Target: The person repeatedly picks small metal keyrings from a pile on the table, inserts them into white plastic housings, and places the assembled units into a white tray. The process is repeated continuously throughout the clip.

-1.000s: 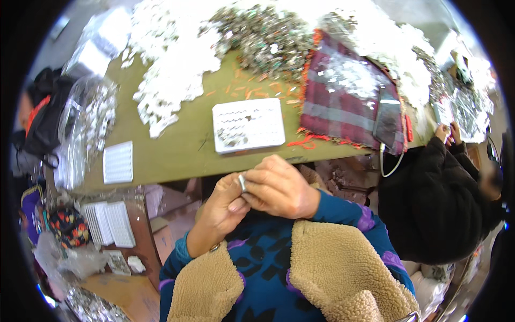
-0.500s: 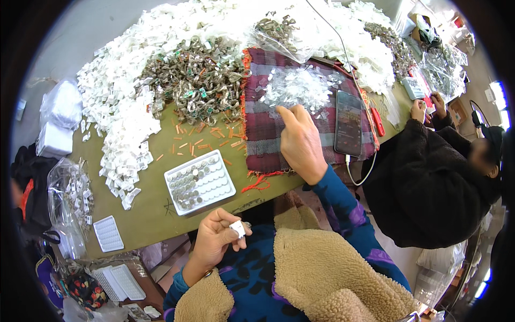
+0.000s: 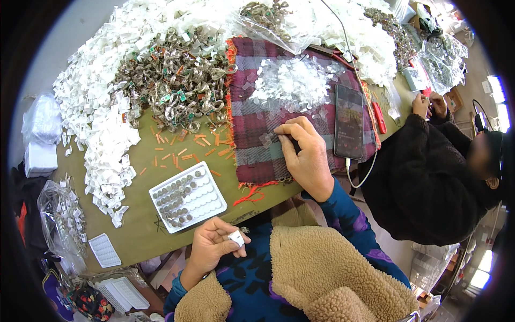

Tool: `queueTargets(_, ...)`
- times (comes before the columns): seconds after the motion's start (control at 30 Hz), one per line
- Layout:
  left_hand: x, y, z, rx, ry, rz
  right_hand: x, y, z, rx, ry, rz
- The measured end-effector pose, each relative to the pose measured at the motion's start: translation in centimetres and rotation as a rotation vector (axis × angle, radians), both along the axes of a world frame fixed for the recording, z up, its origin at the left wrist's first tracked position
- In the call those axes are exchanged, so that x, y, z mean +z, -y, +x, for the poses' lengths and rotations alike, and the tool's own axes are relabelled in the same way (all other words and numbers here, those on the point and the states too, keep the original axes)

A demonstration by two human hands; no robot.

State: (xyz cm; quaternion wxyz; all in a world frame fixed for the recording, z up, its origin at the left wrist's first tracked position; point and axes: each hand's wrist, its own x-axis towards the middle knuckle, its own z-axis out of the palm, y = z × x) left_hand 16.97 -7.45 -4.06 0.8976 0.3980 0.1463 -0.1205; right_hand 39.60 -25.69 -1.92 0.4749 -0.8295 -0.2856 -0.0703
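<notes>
My left hand is closed on a small white square plastic case, held between thumb and fingers near my lap. Above the plaid cloth, my right hand pinches with thumb and forefinger. A thin clear plastic piece shows at those fingertips. Farther off on the cloth lies a heap of similar clear pieces. Between my left hand and the table's middle stands a white tray with several round, dark-and-silver parts in its rows; its right-hand wells hold none.
Big heaps of white plastic cases and coiled wire bundles cover the far table. Orange strips lie scattered. A cabled phone and a red-handled tool are on the right. Beside me sits a person in black.
My right hand has drawn back toward me from the edge of the clear heap, its fingertips closer together, a clear piece beside them. The left hand keeps the white case. The view has shifted slightly.
</notes>
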Motion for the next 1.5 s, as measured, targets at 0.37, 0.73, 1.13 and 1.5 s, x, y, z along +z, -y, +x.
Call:
queueTargets(0.37, -0.1, 0.4, 0.1, 0.03, 0.024, 0.011, -0.9, -3.3, 2.4, -0.05, 0.132, -0.161)
queueTargets(0.73, 0.7, 0.5, -1.9, 0.19, 0.057, -0.132, 2.0, -3.1, -1.2, 0.13, -0.042, 0.094)
queueTargets(1.13, 2.3, -1.4, -7.3, 0.459, 0.102, -0.19, 2.1, -7.4, -14.5, 0.917, 0.086, 0.202)
queueTargets(1.5, 1.7, -0.9, -7.5, 0.448, 0.042, 0.062, 3.1, -7.0, -14.6, 0.974, 0.121, -0.078)
